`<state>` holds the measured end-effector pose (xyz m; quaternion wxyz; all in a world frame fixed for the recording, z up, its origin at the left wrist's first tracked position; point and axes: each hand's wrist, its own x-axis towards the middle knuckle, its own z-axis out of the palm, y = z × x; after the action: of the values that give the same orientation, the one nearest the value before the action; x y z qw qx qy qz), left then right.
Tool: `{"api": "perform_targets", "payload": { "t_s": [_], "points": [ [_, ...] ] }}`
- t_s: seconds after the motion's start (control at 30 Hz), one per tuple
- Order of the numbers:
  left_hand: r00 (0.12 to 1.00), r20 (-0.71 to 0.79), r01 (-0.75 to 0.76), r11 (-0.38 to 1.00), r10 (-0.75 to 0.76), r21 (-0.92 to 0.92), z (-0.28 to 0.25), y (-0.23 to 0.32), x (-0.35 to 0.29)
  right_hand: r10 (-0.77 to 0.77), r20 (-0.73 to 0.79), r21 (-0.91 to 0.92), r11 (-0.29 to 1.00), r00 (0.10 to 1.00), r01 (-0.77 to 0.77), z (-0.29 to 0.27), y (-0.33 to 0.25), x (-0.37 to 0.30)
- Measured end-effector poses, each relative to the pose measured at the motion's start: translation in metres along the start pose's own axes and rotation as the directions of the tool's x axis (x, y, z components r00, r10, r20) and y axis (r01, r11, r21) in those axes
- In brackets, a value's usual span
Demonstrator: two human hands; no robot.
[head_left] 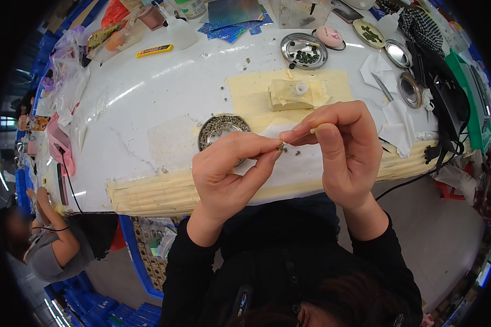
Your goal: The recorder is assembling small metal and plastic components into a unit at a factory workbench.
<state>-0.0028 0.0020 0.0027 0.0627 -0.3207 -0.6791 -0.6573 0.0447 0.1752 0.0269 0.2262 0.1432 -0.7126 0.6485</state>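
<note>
My left hand [226,166] is closed, thumb and forefinger pinching a tiny brass-coloured piece [280,147] too small to name. Close by, my right hand [354,152] grips a thin needle-like tool [300,138] between thumb and fingers. Its fine end points at the small piece; whether they touch I cannot tell. Beneath the hands lies a white sheet [294,173] with a few tiny dark bits [298,153] on it. Partly behind my left hand, a round metal dish [201,136] holds many small metallic pieces.
A tape-covered block [283,97] with a small white bottle top stands beyond my hands. Farther back sit a steel dish [285,52] of dark green pieces and a yellow cutter [154,50]. White cloths and tins lie right. Another person [65,245] sits at left.
</note>
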Motion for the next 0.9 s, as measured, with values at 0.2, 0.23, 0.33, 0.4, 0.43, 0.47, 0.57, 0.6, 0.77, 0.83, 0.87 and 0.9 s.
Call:
{"api": "perform_targets", "payload": {
  "t_s": [0.2,0.23,0.33,0.4,0.43,0.47,0.57,0.6,0.77,0.83,0.87,0.9],
  "points": [
    [1.0,0.0,0.005,1.0,-0.005,-0.006,-0.0002,-0.0002,-0.0002,-0.036,-0.057,0.001,0.999,0.998,0.036,0.0024,0.0027,-0.0019],
    [1.0,-0.002,0.009,1.0,-0.009,-0.007,0.0002,0.0,-0.0003,-0.055,-0.092,0.019,0.998,0.994,0.057,0.0036,0.0044,-0.0027],
    [1.0,-0.009,0.021,1.0,-0.021,-0.017,0.0001,0.0001,-0.0008,-0.117,-0.079,-0.034,0.993,0.99,0.115,0.0035,0.0062,-0.0035],
    [1.0,-0.01,0.023,0.999,-0.023,-0.025,0.0002,0.0003,-0.0006,-0.147,-0.078,-0.079,0.987,0.986,0.141,0.0038,0.006,-0.0037],
    [1.0,-0.01,0.023,0.999,-0.023,-0.028,0.0004,0.0004,-0.0003,-0.161,-0.077,-0.102,0.983,0.984,0.153,0.004,0.0059,-0.0038],
    [1.0,-0.011,0.022,0.999,-0.022,-0.031,0.0004,0.0005,-0.0002,-0.151,-0.087,-0.077,0.987,0.985,0.144,0.0044,0.0061,-0.004],
    [1.0,-0.004,0.011,1.0,-0.011,-0.024,-0.0003,-0.0004,-0.0004,-0.117,-0.106,-0.011,0.993,0.987,0.117,0.0055,0.0061,-0.0042],
    [1.0,-0.004,0.009,1.0,-0.01,-0.023,-0.0003,-0.0007,-0.0004,-0.106,-0.108,0.003,0.994,0.988,0.107,0.0056,0.0054,-0.0041],
    [1.0,-0.004,0.01,1.0,-0.01,-0.019,-0.0003,-0.0011,-0.0008,-0.104,-0.101,0.006,0.994,0.989,0.106,0.0054,0.006,-0.0039],
    [1.0,-0.004,0.017,1.0,-0.017,-0.023,-0.0005,-0.0009,-0.0008,-0.111,-0.095,-0.007,0.994,0.989,0.111,0.0052,0.0063,-0.0039],
    [1.0,-0.004,0.02,0.999,-0.02,-0.026,-0.0004,-0.0009,-0.0007,-0.113,-0.096,-0.009,0.994,0.989,0.112,0.0052,0.0066,-0.004],
    [1.0,-0.004,0.02,0.999,-0.02,-0.025,-0.0004,-0.0009,-0.0008,-0.114,-0.097,-0.011,0.993,0.989,0.113,0.0051,0.007,-0.0043]
  ]
}}
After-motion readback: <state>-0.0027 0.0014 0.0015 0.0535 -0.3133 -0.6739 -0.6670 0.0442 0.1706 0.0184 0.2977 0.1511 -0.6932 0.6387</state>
